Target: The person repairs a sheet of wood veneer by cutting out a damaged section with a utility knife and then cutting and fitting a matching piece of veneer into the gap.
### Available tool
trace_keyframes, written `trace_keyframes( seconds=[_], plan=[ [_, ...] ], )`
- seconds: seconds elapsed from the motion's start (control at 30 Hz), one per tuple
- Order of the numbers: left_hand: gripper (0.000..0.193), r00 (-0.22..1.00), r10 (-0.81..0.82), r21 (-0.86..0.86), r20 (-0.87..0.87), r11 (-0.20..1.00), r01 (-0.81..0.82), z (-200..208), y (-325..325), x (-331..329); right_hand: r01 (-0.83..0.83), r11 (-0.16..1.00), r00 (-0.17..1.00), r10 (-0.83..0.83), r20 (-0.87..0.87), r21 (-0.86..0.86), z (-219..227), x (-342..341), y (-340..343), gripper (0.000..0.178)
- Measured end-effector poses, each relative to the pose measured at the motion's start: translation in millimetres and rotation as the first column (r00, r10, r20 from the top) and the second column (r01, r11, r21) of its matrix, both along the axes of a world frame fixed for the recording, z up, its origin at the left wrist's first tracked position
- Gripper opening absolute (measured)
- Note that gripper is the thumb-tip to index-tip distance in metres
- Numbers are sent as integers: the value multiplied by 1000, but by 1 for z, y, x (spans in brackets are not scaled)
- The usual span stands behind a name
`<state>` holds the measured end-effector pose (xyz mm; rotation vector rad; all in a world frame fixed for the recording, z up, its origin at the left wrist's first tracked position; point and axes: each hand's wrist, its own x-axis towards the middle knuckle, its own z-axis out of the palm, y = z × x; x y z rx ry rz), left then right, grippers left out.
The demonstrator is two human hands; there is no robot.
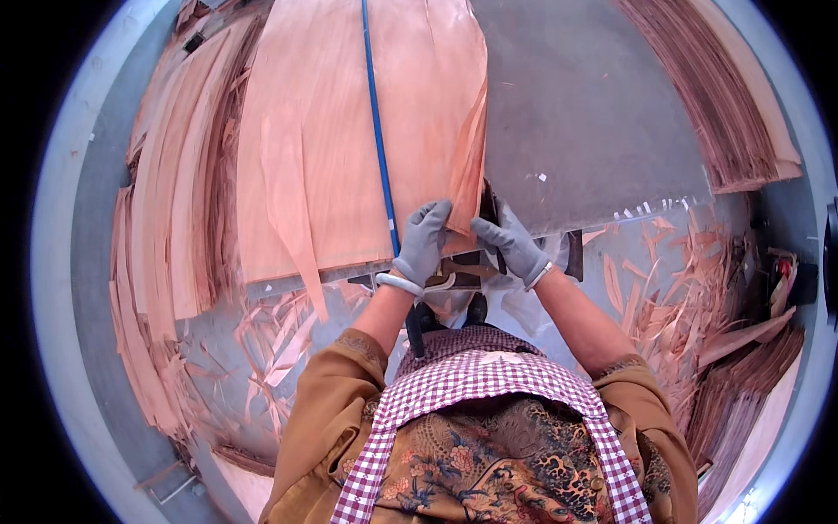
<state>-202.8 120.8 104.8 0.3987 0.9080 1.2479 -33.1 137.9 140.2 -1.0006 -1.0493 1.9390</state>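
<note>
A pale pinkish wood veneer sheet [340, 175] lies on the grey table, its right edge curled up into a narrow fold [469, 166]. My left hand [422, 243], in a grey glove, pinches at the near corner beside this fold. On the other side, my right hand [513, 244], gloved too, has its thumb and fingers closed on the fold's near end. A dark object [488, 205] shows just behind the right fingers; I cannot make out its kind. Lengthwise over the sheet runs a long blue strip [377, 113], its near end beside my left hand.
Bare grey tabletop [576, 113] extends right of the sheet. Veneer stacks stand at the far right [724, 105] and left [188, 175]. A torn veneer strip [292, 210] overhangs the near edge. Veneer scraps [672, 297] litter the floor on both sides.
</note>
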Motion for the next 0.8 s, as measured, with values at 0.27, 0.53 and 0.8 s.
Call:
trace_keyframes(
  seconds=[0.27,0.53,0.8],
  plan=[
    [13,999,32,-59,-2,998,-32,6,0,-6,99,985,994,-104,29,143,-38,3,-11,75],
    [24,915,-138,63,-379,983,175,17,0,0,138,989,987,-142,71,61,-20,9,-18,55],
    [31,858,-103,164,-503,964,211,13,-4,15,167,985,986,-167,24,-30,-14,7,-18,51]
  ],
)
